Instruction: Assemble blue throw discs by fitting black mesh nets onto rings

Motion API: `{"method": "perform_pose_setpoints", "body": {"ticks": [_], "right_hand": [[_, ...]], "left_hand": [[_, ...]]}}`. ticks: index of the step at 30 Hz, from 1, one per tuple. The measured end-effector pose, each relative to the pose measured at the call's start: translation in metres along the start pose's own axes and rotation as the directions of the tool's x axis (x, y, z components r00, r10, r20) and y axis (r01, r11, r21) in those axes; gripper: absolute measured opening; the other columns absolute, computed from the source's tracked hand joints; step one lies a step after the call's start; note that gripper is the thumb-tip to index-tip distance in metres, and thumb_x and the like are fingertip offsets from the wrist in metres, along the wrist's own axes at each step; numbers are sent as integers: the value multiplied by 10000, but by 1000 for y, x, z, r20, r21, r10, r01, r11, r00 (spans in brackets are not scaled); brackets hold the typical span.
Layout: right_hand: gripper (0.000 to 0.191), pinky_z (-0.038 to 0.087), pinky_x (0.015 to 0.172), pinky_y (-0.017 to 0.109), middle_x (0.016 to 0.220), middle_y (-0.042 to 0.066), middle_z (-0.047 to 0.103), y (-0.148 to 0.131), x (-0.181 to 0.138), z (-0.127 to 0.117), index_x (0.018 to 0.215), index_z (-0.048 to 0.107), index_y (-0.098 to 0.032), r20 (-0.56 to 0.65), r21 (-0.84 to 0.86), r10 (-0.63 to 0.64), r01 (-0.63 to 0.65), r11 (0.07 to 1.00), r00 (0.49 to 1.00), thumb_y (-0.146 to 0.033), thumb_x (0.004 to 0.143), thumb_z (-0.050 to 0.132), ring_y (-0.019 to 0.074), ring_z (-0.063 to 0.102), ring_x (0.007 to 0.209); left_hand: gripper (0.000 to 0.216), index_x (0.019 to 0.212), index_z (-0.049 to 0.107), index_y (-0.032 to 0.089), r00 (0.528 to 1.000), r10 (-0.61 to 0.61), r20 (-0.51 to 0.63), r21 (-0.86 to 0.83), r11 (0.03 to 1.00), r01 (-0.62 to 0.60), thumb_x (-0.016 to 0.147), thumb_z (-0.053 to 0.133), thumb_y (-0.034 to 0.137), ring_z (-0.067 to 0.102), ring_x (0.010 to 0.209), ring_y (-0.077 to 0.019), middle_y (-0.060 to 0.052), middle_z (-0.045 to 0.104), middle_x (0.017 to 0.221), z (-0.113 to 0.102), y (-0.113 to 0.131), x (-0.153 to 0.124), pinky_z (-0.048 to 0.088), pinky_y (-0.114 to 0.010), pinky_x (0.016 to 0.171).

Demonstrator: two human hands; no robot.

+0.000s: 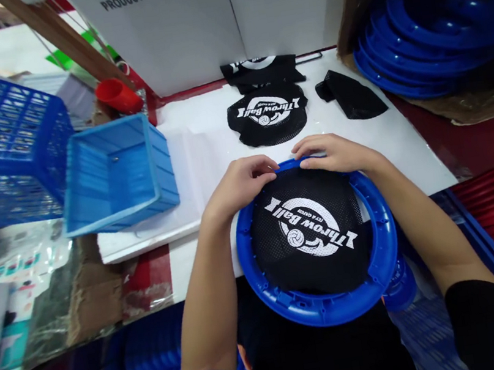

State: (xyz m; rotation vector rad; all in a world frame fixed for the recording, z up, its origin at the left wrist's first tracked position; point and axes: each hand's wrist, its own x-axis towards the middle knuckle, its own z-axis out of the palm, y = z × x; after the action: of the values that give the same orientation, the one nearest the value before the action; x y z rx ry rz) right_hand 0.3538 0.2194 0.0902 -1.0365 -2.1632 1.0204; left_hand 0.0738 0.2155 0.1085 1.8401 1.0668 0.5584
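A blue plastic ring [382, 220] lies at the table's front edge, partly over my lap. Inside it sits a round black mesh piece [274, 273] with white "Throw Ball" print, angled to the right. Along the ring's upper right side a gap shows between mesh and ring. My left hand [249, 183] pinches the far rim between thumb and fingers, at the mesh's edge. Just right of it, my right hand [335, 153] grips the same far rim, thumb on the inner side. The fingertips partly cover the rim there.
Beyond the ring lie a printed mesh disc [269, 132], another one [258, 76] behind it and a folded black mesh [357, 97]. A light-blue bin [161, 173], a blue basket [49, 134] and a red cup [115, 96] stand left. Stacked blue rings [402, 75] fill a carton at right.
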Motion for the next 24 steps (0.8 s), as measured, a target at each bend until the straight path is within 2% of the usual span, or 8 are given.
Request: {"method": "perform_pose_setpoints", "body": {"ticks": [2, 5, 14, 18, 24], "right_hand": [[237, 509, 1128, 515, 1304, 106, 768, -1, 3, 3, 978, 790, -242, 59, -38, -51, 53, 998, 997, -463, 953, 706, 309, 696, 1218], [239, 506, 1119, 503, 1272, 111, 776, -2, 6, 5, 955, 774, -234, 94, -49, -46, 51, 998, 994, -445, 982, 664, 301, 703, 1183], [260, 509, 1073, 463, 1223, 107, 781, 1, 8, 6, 919, 738, -210, 64, 22, 45, -47, 999, 997, -431, 984, 616, 291, 696, 1147], [235, 519, 1050, 444, 1180, 91, 781, 5, 12, 8, 898, 736, -221, 55, 2, 35, -36, 999, 998, -409, 973, 617, 275, 695, 1097], [216, 519, 1014, 437, 1134, 100, 795, 3, 11, 11, 893, 744, -217, 17, -60, 14, -13, 998, 1000, -379, 963, 619, 274, 713, 1060]], "left_hand": [[147, 944, 781, 181, 1000, 5, -16, 12, 1000, -5, 864, 687, 261, 752, 894, -223, -64, 818, 935, 1, -1, 1, 594, -373, 876], [132, 934, 779, 184, 998, -18, -58, 43, 999, 21, 859, 721, 276, 740, 852, -217, -51, 806, 878, 1, -2, 2, 583, -364, 857], [147, 894, 783, 174, 996, -57, -62, 45, 997, 60, 837, 735, 302, 706, 820, -205, -46, 786, 835, 0, -5, 4, 550, -337, 794], [115, 860, 768, 178, 997, -63, -45, 26, 998, 64, 837, 705, 272, 681, 800, -196, -40, 766, 817, 1, -4, 4, 535, -331, 759], [112, 940, 748, 184, 988, -113, -101, 31, 993, 117, 842, 709, 223, 657, 749, -185, -19, 715, 759, 7, -6, 7, 511, -328, 713]]}}
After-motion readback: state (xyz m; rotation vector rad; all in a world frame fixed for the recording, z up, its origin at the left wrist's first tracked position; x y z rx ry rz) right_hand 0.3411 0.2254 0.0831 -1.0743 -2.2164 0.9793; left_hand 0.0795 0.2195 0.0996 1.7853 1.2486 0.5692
